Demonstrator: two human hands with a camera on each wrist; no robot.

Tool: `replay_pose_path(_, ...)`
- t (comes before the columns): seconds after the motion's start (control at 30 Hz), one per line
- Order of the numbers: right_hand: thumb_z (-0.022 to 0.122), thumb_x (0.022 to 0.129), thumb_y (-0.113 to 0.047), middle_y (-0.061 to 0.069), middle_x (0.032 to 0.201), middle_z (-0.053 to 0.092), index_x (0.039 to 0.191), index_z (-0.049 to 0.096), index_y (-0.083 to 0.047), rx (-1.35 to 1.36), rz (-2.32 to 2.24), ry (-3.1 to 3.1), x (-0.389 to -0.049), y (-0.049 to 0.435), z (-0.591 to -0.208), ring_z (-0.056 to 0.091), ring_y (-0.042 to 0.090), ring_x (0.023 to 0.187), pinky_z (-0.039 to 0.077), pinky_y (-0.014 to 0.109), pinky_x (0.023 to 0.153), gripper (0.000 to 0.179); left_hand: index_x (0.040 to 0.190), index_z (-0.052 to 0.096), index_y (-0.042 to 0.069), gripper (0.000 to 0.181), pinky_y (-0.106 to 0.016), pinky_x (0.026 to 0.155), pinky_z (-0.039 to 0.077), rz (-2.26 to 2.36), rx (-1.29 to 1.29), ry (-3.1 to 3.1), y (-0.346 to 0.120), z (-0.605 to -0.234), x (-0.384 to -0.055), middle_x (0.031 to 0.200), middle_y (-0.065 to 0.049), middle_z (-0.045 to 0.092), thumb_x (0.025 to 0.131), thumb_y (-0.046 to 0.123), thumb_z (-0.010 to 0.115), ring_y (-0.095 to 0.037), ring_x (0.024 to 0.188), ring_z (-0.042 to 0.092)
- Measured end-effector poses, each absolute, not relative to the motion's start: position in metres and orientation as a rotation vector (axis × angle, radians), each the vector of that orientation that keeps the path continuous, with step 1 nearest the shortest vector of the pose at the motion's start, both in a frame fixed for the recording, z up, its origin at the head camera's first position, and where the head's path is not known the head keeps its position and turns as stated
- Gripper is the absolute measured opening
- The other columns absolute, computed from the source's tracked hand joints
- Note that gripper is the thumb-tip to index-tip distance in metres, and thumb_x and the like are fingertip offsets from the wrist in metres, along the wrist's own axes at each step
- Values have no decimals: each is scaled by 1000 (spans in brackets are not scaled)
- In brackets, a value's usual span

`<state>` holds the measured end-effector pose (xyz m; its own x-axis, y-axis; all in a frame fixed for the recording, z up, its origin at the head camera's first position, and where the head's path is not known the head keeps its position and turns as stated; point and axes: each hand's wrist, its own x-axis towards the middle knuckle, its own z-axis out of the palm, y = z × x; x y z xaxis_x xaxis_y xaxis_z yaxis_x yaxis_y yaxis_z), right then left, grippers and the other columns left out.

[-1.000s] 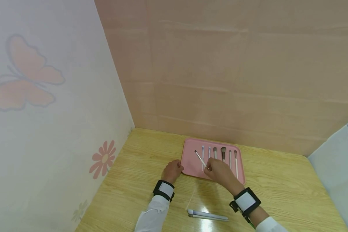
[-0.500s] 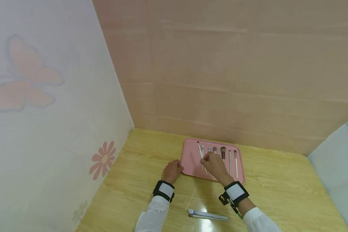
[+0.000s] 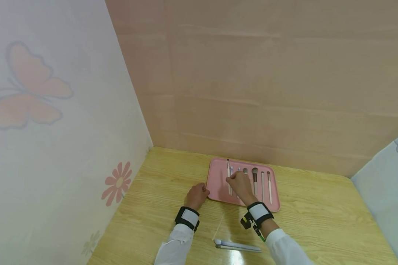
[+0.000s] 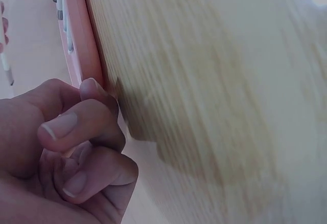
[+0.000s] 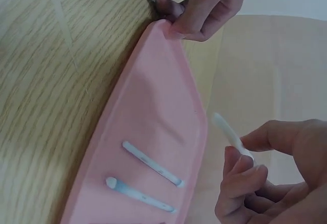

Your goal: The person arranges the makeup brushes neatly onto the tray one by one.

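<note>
My right hand (image 3: 240, 184) pinches a slim white makeup brush (image 3: 228, 167) above the left part of a pink tray (image 3: 216, 184). The dark tip of this brush points toward the tray's far edge; in the right wrist view its pale handle end (image 5: 225, 127) sticks out past the thumb and finger. At the tray's near left corner, my left hand (image 3: 197, 195) grips the rim, thumb on top, its other fingers curled, as the left wrist view shows of the hand (image 4: 76, 142). Several makeup brushes lie side by side in the tray, including a white-handled one (image 3: 270, 187); my right hand partly covers some.
Two larger makeup brushes (image 3: 237, 246) lie together on the wooden table (image 3: 318, 213) near its front. A patterned white wall (image 3: 86, 110) rises at the left, and a tan backdrop (image 3: 252, 92) stands close behind the tray.
My right hand has moved left over the tray, and the brush in it has turned from slanted to nearly in line with the lying brushes. My left hand stays at the tray corner.
</note>
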<state>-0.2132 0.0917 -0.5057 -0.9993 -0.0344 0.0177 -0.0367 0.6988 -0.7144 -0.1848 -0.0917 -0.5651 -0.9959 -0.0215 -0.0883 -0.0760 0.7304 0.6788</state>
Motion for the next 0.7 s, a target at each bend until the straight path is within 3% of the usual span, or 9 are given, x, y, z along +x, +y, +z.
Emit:
replay_pose_path(0.23, 68, 88, -18, -5, 42, 44, 65, 72, 0, -61, 1207, -2911, -219, 83, -514, 36, 9, 37, 27, 24, 40, 29, 67, 45, 13, 29, -28, 48, 27, 1126, -98, 2836, -92, -565, -185, 58, 2, 44, 89, 12, 64, -12, 51, 41)
replay_pose_path(0.43, 69, 84, -18, -1, 47, 56, 62, 72, -1, -103, 1116, -2943, -224, 75, -517, 45, 11, 40, 34, 26, 41, 28, 70, 51, 11, 24, -28, 48, 31, 1145, -95, 2818, -93, -569, -186, 59, 1, 50, 90, 13, 64, -13, 52, 45)
replay_pose_path(0.53, 70, 86, -17, -1, 43, 52, 59, 68, 0, -104, 1118, -2947, -226, 72, -520, 45, 12, 38, 35, 27, 42, 31, 70, 52, 11, 23, -28, 48, 32, 1146, -88, 2815, -94, -572, -186, 59, 1, 51, 90, 14, 64, -13, 51, 46)
replay_pose_path(0.7, 68, 88, -17, -5, 41, 35, 50, 49, -9, -160, 1136, -2974, -230, 67, -525, 35, 10, 34, 27, 24, 37, 43, 70, 51, 11, 24, -28, 47, 31, 1153, -74, 2818, -95, -574, -187, 58, 1, 51, 90, 13, 64, -13, 50, 47)
